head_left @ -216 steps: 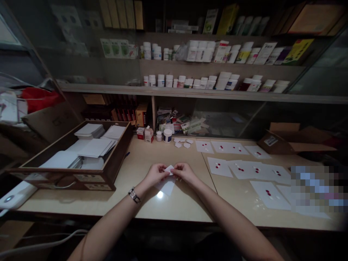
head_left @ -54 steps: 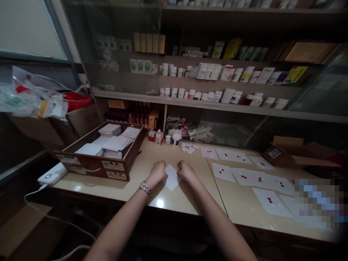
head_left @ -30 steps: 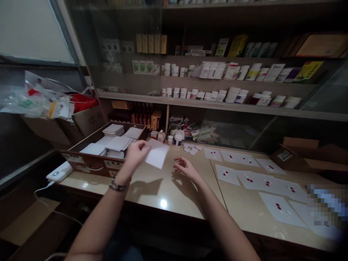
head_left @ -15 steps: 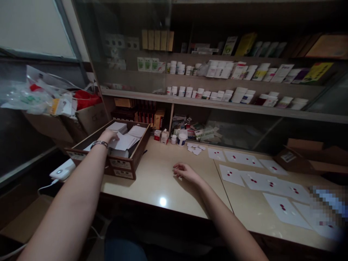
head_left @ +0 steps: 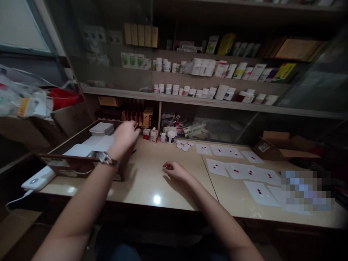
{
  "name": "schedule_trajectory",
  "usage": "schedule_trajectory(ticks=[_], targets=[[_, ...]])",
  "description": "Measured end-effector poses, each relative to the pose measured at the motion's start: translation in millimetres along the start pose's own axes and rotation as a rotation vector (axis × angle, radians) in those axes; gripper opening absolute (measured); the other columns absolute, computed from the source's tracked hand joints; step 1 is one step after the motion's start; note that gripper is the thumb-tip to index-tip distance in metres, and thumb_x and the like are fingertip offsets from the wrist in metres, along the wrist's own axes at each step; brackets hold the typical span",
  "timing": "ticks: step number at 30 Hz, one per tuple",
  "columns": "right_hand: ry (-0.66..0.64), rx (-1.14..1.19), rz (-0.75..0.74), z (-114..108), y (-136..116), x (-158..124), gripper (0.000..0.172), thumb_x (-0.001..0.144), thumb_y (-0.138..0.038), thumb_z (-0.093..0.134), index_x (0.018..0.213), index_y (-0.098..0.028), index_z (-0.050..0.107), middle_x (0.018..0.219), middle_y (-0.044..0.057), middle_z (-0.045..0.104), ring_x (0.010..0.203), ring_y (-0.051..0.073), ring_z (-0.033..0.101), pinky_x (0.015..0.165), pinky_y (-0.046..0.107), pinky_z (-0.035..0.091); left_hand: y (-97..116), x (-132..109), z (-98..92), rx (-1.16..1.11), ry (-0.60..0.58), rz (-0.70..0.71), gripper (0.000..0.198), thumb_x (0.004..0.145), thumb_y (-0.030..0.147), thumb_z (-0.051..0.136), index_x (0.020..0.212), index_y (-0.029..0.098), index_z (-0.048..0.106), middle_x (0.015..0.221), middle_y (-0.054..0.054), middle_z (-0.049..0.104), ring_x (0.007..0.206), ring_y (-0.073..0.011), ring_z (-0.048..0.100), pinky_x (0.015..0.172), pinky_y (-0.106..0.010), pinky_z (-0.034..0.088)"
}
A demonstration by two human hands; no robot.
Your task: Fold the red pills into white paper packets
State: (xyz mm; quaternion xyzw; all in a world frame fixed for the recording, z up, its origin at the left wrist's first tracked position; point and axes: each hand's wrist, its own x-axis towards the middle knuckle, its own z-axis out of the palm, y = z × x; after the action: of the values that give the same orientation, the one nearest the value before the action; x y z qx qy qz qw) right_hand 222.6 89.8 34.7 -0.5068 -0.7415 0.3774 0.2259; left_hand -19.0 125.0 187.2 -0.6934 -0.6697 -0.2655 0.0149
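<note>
My left hand [head_left: 125, 133], with a watch on the wrist, hovers above the right edge of the wooden drawer [head_left: 67, 161]. It is smeared by motion and seen from the back, so its fingers and anything in them do not show. Stacks of white paper sheets [head_left: 88, 145] fill the drawer. My right hand [head_left: 174, 169] rests on the beige counter [head_left: 146, 181] with fingers loosely apart, holding nothing. To its right lie several white paper squares [head_left: 216, 167], each with red pills on it.
Small folded paper packets [head_left: 183, 145] and little bottles [head_left: 170, 136] sit at the counter's back. A cardboard box [head_left: 282, 145] stands at the right, a white device [head_left: 38, 177] with a cable at the left. Shelves of medicine bottles [head_left: 212, 90] rise behind.
My left hand lifted the white sheet from the counter, carried it to the drawer, and has now drawn back toward the drawer's right edge. My right hand stays on the counter.
</note>
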Motion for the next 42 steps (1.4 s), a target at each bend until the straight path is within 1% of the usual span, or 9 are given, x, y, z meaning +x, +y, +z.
schedule_trajectory(ticks=[3, 5, 9, 12, 19, 28, 36, 39, 42], targets=[[0.019, -0.146, 0.050, -14, 6, -14, 0.015, 0.080, -0.023, 0.057, 0.088, -0.015, 0.066, 0.076, 0.005, 0.067, 0.065, 0.014, 0.057, 0.058, 0.023, 0.038, 64, -52, 48.0, -0.076, -0.137, 0.312, 0.021, 0.088, 0.030, 0.044, 0.091, 0.019, 0.062, 0.089, -0.007, 0.064, 0.080, -0.0190, 0.058, 0.071, -0.029, 0.044], [0.083, -0.272, 0.077, -28, 18, -30, 0.014, 0.081, -0.023, 0.054, 0.085, -0.015, 0.066, 0.079, 0.006, 0.067, 0.069, 0.016, 0.058, 0.062, 0.024, 0.039, 87, -81, 86.4, -0.058, -0.192, 0.419, 0.021, 0.088, 0.029, 0.044, 0.090, 0.018, 0.062, 0.091, -0.008, 0.063, 0.085, -0.0201, 0.057, 0.073, -0.029, 0.044], [0.327, -0.642, 0.216, -57, 53, -72, 0.023, 0.087, -0.030, 0.050, 0.092, -0.012, 0.064, 0.100, 0.015, 0.063, 0.094, 0.023, 0.056, 0.081, 0.031, 0.038, 94, -104, 145.4, -0.058, -0.306, 0.508, 0.020, 0.089, 0.027, 0.044, 0.091, 0.017, 0.061, 0.096, -0.011, 0.059, 0.093, -0.0226, 0.054, 0.082, -0.033, 0.043], [0.437, -0.850, 0.428, -68, 74, -95, 0.039, 0.089, -0.040, 0.047, 0.111, -0.010, 0.058, 0.118, 0.021, 0.056, 0.109, 0.032, 0.048, 0.088, 0.041, 0.034, 92, -108, 163.0, -0.096, -0.291, 0.577, 0.021, 0.089, 0.029, 0.046, 0.098, 0.016, 0.059, 0.106, -0.013, 0.056, 0.104, -0.0258, 0.048, 0.091, -0.040, 0.039], [0.344, -0.809, 0.447, -63, 74, -100, 0.040, 0.094, -0.043, 0.034, 0.109, -0.014, 0.058, 0.112, 0.019, 0.060, 0.105, 0.031, 0.052, 0.091, 0.046, 0.029, 89, -114, 157.9, -0.069, -0.239, 0.531, 0.018, 0.089, 0.023, 0.043, 0.093, 0.017, 0.059, 0.105, -0.012, 0.055, 0.105, -0.0273, 0.044, 0.100, -0.052, 0.025], [0.280, -0.653, 0.229, -20, 37, -84, 0.045, 0.092, -0.042, 0.039, 0.129, -0.016, 0.046, 0.121, 0.019, 0.057, 0.112, 0.032, 0.048, 0.099, 0.053, 0.020, 80, -118, 140.5, -0.030, -0.323, 0.512, 0.022, 0.088, 0.023, 0.043, 0.100, 0.017, 0.060, 0.108, -0.013, 0.056, 0.105, -0.0270, 0.047, 0.092, -0.044, 0.035], [0.161, -0.575, -0.030, 38, -14, -70, 0.041, 0.092, -0.043, 0.043, 0.122, -0.016, 0.050, 0.115, 0.017, 0.061, 0.108, 0.030, 0.051, 0.101, 0.056, 0.019, 28, -124, 121.8, -0.036, -0.273, 0.345, 0.027, 0.083, 0.011, 0.043, 0.103, 0.017, 0.061, 0.110, -0.011, 0.060, 0.100, -0.0247, 0.051, 0.090, -0.039, 0.039], [0.136, -0.579, -0.087, 48, -24, -71, 0.036, 0.091, -0.041, 0.045, 0.117, -0.017, 0.053, 0.112, 0.015, 0.062, 0.107, 0.029, 0.052, 0.101, 0.054, 0.020, 9, -128, 118.9, -0.116, -0.245, 0.295, 0.029, 0.080, 0.009, 0.045, 0.102, 0.017, 0.063, 0.106, -0.010, 0.061, 0.100, -0.0237, 0.052, 0.091, -0.037, 0.041], [0.120, -0.600, -0.130, 50, -26, -71, 0.033, 0.091, -0.040, 0.046, 0.112, -0.017, 0.056, 0.111, 0.015, 0.062, 0.107, 0.029, 0.051, 0.099, 0.050, 0.024, 6, -127, 124.1, -0.190, -0.289, 0.361, 0.030, 0.080, 0.008, 0.044, 0.099, 0.018, 0.065, 0.103, -0.009, 0.062, 0.099, -0.0223, 0.053, 0.090, -0.036, 0.043]])
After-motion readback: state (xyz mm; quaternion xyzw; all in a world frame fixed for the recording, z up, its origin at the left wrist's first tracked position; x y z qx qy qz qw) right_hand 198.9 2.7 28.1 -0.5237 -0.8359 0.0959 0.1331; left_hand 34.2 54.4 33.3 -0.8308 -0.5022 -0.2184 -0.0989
